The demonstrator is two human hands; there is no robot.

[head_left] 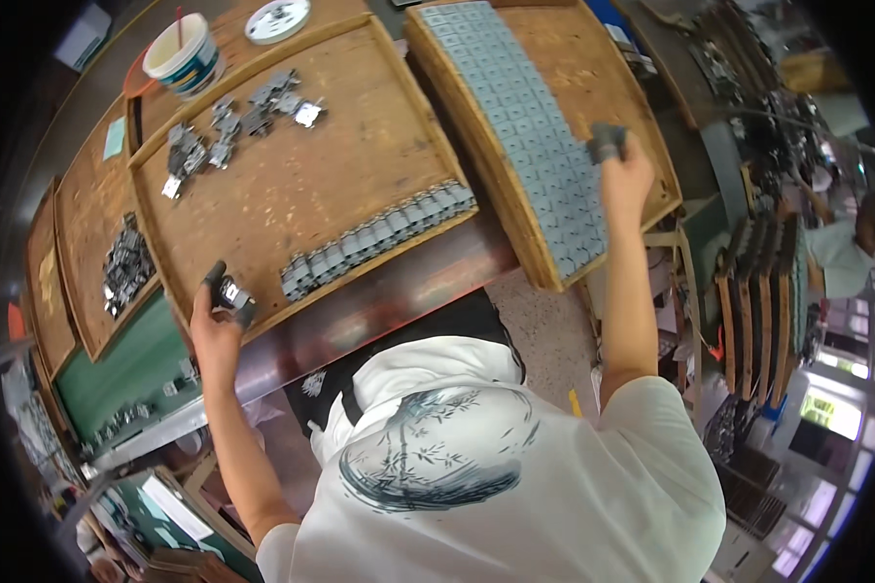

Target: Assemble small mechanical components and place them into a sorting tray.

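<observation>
Head view shows the left hand (216,325) closed around a small grey metal part (231,294) at the near edge of the middle wooden tray (360,175), beside a row of stacked parts (379,236). Farther away, the right hand (624,180) pinches another grey part (607,142) over the sheet of laid-out grey pieces (530,126) in the right tray (593,58); this looks like the placing step, and I judge the next move needs careful lining up with the grid.

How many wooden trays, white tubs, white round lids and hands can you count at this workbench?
Wooden trays: 3 (middle tray, right tray, left tray)
White tub: 1
White round lid: 1
Hands of the person: 2 (left hand with a grip on a small metal part, right hand on a dark piece)
Total: 7
</observation>
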